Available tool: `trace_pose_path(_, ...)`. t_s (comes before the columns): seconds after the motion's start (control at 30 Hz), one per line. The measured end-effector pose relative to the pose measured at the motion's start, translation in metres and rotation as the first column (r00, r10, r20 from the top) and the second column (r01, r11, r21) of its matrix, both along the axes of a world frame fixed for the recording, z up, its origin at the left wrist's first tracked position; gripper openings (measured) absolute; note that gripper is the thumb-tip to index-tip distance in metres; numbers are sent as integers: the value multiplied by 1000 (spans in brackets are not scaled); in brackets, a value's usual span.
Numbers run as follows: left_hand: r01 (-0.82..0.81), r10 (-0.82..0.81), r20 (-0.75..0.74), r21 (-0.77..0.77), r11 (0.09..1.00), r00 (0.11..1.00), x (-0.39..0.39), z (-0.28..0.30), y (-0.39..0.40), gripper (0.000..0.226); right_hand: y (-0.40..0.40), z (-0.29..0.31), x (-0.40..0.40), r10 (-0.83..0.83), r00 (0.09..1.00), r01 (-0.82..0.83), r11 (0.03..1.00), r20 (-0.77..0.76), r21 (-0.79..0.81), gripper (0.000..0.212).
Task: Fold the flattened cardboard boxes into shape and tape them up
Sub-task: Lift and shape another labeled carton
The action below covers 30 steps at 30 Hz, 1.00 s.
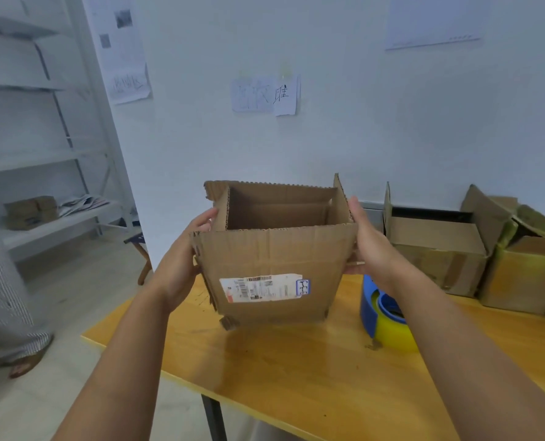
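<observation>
— Left hand [182, 259]?
— Bare forearm reaching up from lower left, palm turned inward, fingers pressed flat, thumb forward.
— Right hand [368, 240]?
— Bare forearm from lower right, palm inward, fingers extended upward, mirroring the left at equal height.

Wooden table [296, 370], white shelving [42, 154] at left, paper notes [265, 95] on wall — stool [140, 249] beyond table.

1 head-worn wide-angle view, facing forward and slightly down, close over the wooden table [296, 370], both forearms reaching in from the bottom edge, white wall [360, 122] just behind, shelving [42, 154] at left
</observation>
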<state>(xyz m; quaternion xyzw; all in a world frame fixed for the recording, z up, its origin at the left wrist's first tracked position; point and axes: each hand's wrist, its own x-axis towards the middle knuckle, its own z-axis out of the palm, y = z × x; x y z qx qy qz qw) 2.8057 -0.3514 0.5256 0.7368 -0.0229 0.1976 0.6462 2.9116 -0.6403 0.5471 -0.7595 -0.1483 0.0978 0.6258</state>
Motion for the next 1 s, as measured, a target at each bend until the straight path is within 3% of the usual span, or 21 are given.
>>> trace_pose_path(0.1, -54, 51, 29, 124, 991, 998, 2, -12, 2, 57, 0, 1, 0, -6, 999, 4, 999, -42, -53, 116)
trace_pose_path(0.27, -110, 70, 136, 321, 941, 988, 9, -26, 5, 59, 6, -2, 6, -16, 998, 18, 1000, -57, 24, 98)
trace_pose_path(0.43, -157, 137, 94, 274, 949, 986, 21, -30, 2, 43, 12, -15, 8, -1, 1000, 3, 997, -24, 75, 121)
trace_pose_path(0.57, -168, 168, 18, 30, 985, 986, 25, -33, -3, 69, 12, -32, 11, 57, 997, -61, 995, 45, 82, 111)
trace_pose_path(0.6, -166, 167, 22, -27, 986, 986, 26, -33, -3, 76, 12, -35, 11, 76, 995, -80, 994, 60, 72, 104)
trace_pose_path(0.67, -120, 123, 20, -99, 988, 992, 27, -31, -2, 94, 14, -36, 10, 86, 992, -89, 996, 87, 27, 72)
trace_pose_path(0.73, -79, 80, 20, -64, 995, 997, 27, -28, 0, 104, 15, -35, 13, 64, 991, -62, 998, 114, -27, 47)
trace_pose_path(0.77, -68, 69, 19, -49, 997, 997, 27, -27, 1, 106, 15, -35, 14, 62, 989, -58, 998, 134, -30, 50)
trace_pose_path(0.87, -43, 43, 0, -61, 997, 999, 28, -24, 11, 97, 16, -38, 19, 76, 977, -73, 997, 197, -26, 96)
trace_pose_path(0.9, -36, 35, -11, -68, 997, 999, 28, -23, 15, 92, 15, -40, 20, 89, 973, -84, 996, 213, -33, 102)
trace_pose_path(1.0, -38, 38, -14, 0, 999, 999, 29, -21, 20, 74, 13, -45, 21, 135, 955, -130, 991, 263, -35, 91)
